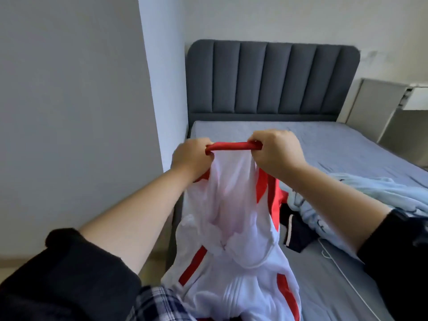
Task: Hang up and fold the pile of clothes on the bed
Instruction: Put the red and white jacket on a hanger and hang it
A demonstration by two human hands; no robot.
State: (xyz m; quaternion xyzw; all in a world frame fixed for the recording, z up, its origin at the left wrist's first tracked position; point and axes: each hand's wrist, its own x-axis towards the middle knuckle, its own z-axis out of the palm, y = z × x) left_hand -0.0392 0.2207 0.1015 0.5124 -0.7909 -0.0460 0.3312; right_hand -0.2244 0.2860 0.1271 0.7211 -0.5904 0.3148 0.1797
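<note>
A white garment with red stripes [234,228] hangs in the air in front of me, over the bed's left edge. My left hand [193,158] and my right hand [276,151] both grip its red band [234,146] at the top, one at each end, with the band stretched between them. The garment's lower part drapes down onto a blue-and-white checked cloth [157,304] at the bottom of the view. On the bed [335,144] to the right lie a light blue garment [361,193] and a dark navy garment with a white stripe [298,232].
A thin white cord [347,276] lies on the blue-grey sheet near the right arm. The dark padded headboard [271,77] stands at the far end. A white wall corner [152,89] is close on the left. White furniture [393,107] stands at the far right.
</note>
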